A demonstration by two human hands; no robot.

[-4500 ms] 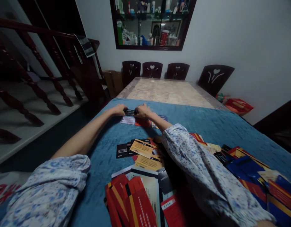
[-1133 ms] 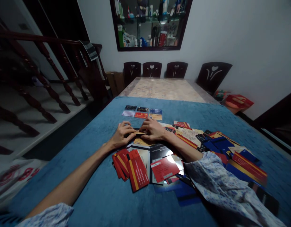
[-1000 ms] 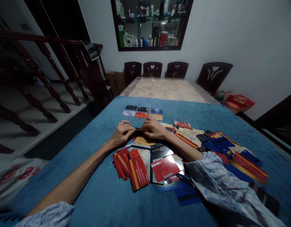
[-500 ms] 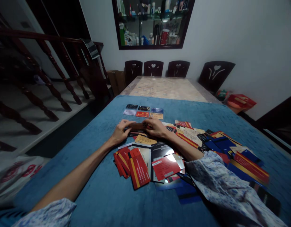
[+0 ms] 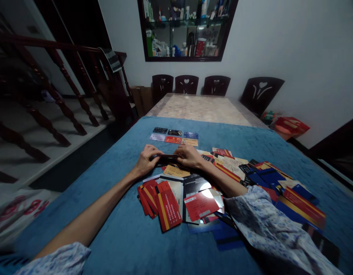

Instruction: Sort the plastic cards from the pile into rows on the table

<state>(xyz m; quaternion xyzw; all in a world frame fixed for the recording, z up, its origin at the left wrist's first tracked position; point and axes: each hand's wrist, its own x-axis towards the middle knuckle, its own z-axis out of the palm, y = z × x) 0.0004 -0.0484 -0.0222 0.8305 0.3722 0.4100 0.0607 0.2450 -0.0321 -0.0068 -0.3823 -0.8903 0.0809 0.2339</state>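
Between both hands is a dark card point(image 5: 168, 156), seen nearly edge-on above the pile. My left hand point(image 5: 147, 158) pinches its left end, and my right hand point(image 5: 189, 156) grips its right end. Just beyond, several cards lie in two rows, among them a red card point(image 5: 173, 140) and a blue card point(image 5: 191, 135). Below my hands are a yellow card point(image 5: 176, 170), a black card point(image 5: 196, 184) and a pink-red card point(image 5: 201, 206) catching glare. Red cards with a yellow stripe point(image 5: 168, 206) overlap at the near left of the pile.
More mixed cards point(image 5: 268, 175) spread to the right, partly under my right forearm. A blue cloth point(image 5: 116, 225) covers the near table; the far part is bare, patterned tabletop point(image 5: 199, 107). Dark chairs point(image 5: 186, 84) stand behind it. A white plastic bag point(image 5: 18, 214) sits at left.
The dark card between my hands has tilted, from showing its brown face to nearly edge-on. Both hands stay in almost the same place.
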